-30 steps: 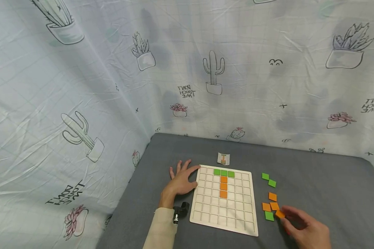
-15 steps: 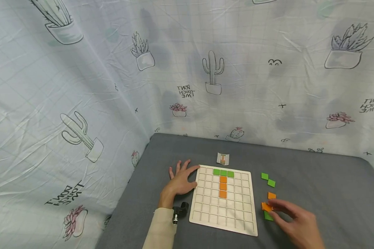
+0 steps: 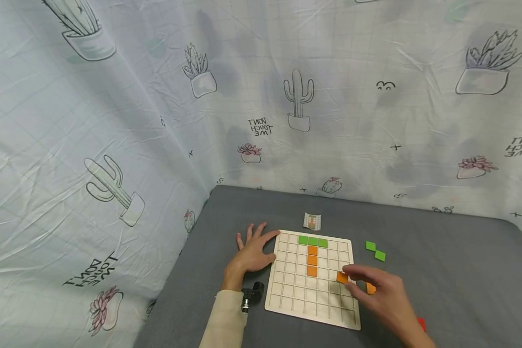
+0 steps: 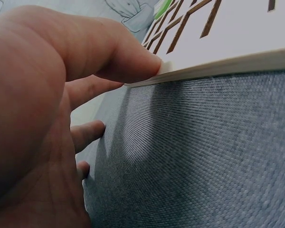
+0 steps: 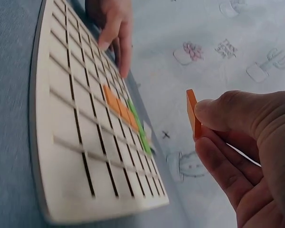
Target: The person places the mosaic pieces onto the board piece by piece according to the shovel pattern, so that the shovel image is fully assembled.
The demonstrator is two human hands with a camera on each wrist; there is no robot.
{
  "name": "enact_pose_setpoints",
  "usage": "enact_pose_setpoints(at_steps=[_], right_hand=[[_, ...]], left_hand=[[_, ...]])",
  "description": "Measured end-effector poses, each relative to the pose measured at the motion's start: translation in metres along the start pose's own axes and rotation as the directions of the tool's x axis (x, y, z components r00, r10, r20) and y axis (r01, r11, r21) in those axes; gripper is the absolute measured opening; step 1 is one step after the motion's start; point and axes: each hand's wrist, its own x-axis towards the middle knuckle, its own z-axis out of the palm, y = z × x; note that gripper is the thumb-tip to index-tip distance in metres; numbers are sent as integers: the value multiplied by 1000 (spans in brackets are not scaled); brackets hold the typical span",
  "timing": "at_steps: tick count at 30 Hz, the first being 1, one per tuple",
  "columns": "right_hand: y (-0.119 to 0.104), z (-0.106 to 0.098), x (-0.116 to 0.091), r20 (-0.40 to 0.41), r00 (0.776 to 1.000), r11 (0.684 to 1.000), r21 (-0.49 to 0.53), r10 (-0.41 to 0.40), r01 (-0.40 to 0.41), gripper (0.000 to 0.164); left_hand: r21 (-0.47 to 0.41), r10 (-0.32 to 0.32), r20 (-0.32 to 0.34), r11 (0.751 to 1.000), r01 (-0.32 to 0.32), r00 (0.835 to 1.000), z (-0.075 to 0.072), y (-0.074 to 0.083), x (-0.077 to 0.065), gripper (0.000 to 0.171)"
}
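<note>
A white grid board [image 3: 290,292] lies on the grey table. Three green tiles [image 3: 313,241] sit in its far row, with a column of three orange tiles [image 3: 312,260] below the middle one. My left hand [image 3: 255,252] rests at the board's left edge, thumb and forefinger touching it, the other fingers spread on the cloth. In the left wrist view the thumb [image 4: 133,57] presses the board's rim. Over the board's right side, my right hand [image 3: 376,287] pinches an orange tile [image 5: 194,114] between thumb and fingers, held above the surface.
Two loose green tiles [image 3: 375,251] lie right of the board. An orange tile [image 3: 370,288] shows partly behind the right hand, and a red piece [image 3: 422,324] beside the right forearm. A small pattern card [image 3: 312,222] lies beyond the board. A cactus-print curtain [image 3: 261,96] hangs behind.
My right hand has picked up an orange tile from the loose pieces and carried it left over the board. The left hand has stayed at the board's edge.
</note>
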Motion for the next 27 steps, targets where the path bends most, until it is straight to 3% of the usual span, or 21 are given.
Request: enact_pose_setpoints(at_steps=[5,11,16,20,27], right_hand=[[-7,9,8,29,999,1000,18,-23,23,42],[-10,24,12,65,996,992,115,-68,60,41],[-9,39,10,135,990,987,163,-36,14,38],[-7,50,8,170,985,990,143,-31,7,37],[-3,64,10,151,977,989,5,-150,151,40]], left_hand=[[2,-1,6,1000,1,1000,0,0,-1,67],[2,-4,5,1000,4,1000,0,-2,0,67],[2,-7,10,1000,7,1000,1,-2,0,67],[-3,-5,9,1000,5,1000,1,-2,0,67],[-32,21,-27,999,-22,999,4,-8,2,68]])
